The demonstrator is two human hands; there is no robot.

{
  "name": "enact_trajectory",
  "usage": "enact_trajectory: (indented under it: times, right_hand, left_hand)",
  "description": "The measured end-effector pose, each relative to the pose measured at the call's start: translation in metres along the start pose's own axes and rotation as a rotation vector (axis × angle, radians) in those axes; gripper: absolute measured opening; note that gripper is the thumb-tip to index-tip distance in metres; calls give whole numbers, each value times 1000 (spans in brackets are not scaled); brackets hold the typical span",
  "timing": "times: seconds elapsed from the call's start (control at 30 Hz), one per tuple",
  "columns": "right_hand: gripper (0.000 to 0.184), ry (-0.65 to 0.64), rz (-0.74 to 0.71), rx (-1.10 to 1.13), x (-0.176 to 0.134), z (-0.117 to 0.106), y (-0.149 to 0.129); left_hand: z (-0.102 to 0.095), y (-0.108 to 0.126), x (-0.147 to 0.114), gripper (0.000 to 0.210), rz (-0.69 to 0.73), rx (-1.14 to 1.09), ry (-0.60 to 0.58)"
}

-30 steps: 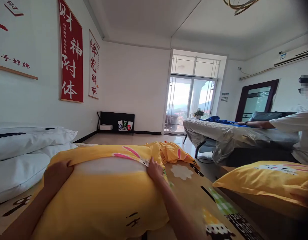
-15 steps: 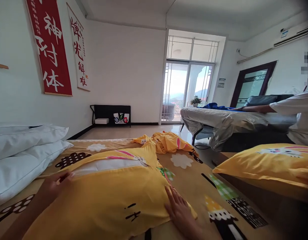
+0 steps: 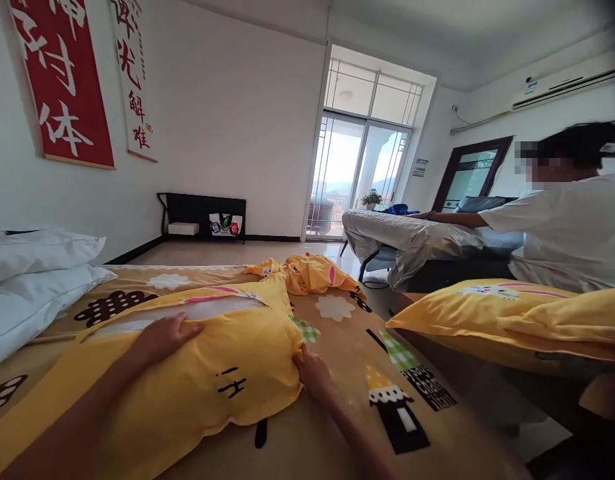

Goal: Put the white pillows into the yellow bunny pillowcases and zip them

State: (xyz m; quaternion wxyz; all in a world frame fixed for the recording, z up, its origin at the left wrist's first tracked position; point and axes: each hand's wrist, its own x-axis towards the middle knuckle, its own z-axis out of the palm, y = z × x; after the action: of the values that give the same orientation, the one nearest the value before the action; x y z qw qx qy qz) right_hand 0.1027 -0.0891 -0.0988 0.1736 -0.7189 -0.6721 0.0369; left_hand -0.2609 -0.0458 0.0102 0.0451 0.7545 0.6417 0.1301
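A yellow pillowcase (image 3: 187, 373) with a rabbit print lies in front of me on a bed. Through its long slit the white pillow (image 3: 142, 317) inside shows. My left hand (image 3: 167, 337) is closed on the slit's near edge, its fingertips partly hidden by the cloth. At the case's right side, my right hand (image 3: 313, 370) pinches the edge. Just beyond the case lies a crumpled yellow cloth (image 3: 312, 275) with a similar print.
White pillows (image 3: 42, 287) are stacked at the left. Another yellow pillow (image 3: 487, 320) lies at the right. Beyond it, a person in a white shirt (image 3: 577, 227) reaches over a plastic-covered table (image 3: 412, 230). The bed wears a brown patterned sheet (image 3: 347, 400).
My left hand has moved right along the slit. My right hand went from lying spread on the case to pinching its right edge. The view has turned right.
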Motion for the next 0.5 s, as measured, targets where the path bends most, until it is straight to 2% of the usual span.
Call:
enact_trajectory:
  times: [0.07, 0.13, 0.17, 0.23, 0.33, 0.4, 0.5]
  right_hand:
    - [40, 26, -78, 5, 19, -20, 5]
    - [41, 79, -122, 13, 38, -39, 17]
    - [42, 107, -116, 18, 45, -44, 24]
    - [43, 133, -61, 25, 53, -43, 37]
    - [38, 84, 57, 41, 49, -15, 53]
    - [33, 51, 102, 58, 43, 4, 61]
    - [27, 56, 125, 65, 38, 17, 71]
  left_hand:
    - [-38, -7, -2, 53, 0, -28, -101]
    - [-63, -5, -12, 50, 31, -39, -63]
    - [-68, -2, -20, 50, 59, -48, -25]
    - [-64, 7, -34, 52, 135, -71, -5]
    - [-36, 21, -44, 52, 221, -124, -147]
    - [-20, 27, -41, 51, 148, -136, -172]
    - [-12, 28, -26, 53, 35, -117, -98]
